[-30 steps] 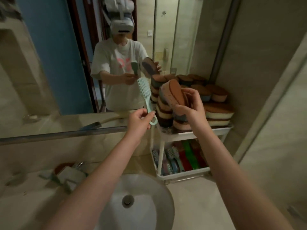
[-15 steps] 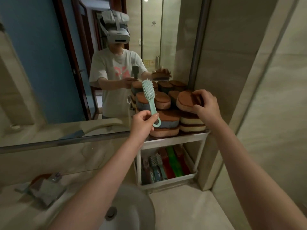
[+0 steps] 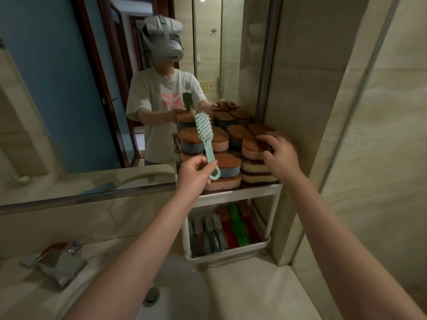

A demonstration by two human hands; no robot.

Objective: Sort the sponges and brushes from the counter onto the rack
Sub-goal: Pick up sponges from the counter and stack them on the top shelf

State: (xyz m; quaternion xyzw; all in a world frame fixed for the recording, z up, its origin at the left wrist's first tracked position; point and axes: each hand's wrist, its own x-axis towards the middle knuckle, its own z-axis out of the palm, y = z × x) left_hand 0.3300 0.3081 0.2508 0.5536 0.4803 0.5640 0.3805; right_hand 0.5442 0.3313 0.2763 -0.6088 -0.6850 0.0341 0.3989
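My left hand (image 3: 196, 174) grips a mint-green brush (image 3: 206, 139) by its handle, bristle head up, in front of the white rack (image 3: 240, 194). My right hand (image 3: 280, 153) rests on a brown-topped pink sponge (image 3: 253, 147) that lies on the right stack of the rack's top shelf; the fingers still touch its top and side. Several more sponges (image 3: 227, 166) are piled across the top shelf. The bottom shelf holds several brushes (image 3: 221, 232) lying side by side.
A mirror (image 3: 92, 88) behind the rack doubles the sponges and shows a person with a headset. A round sink (image 3: 161, 294) and a chrome tap (image 3: 57, 262) lie below left. A tiled wall (image 3: 323, 112) stands close on the right of the rack.
My right hand carried the sponge from mid-air down onto the right stack on the top shelf. My left hand kept the brush upright and hardly moved.
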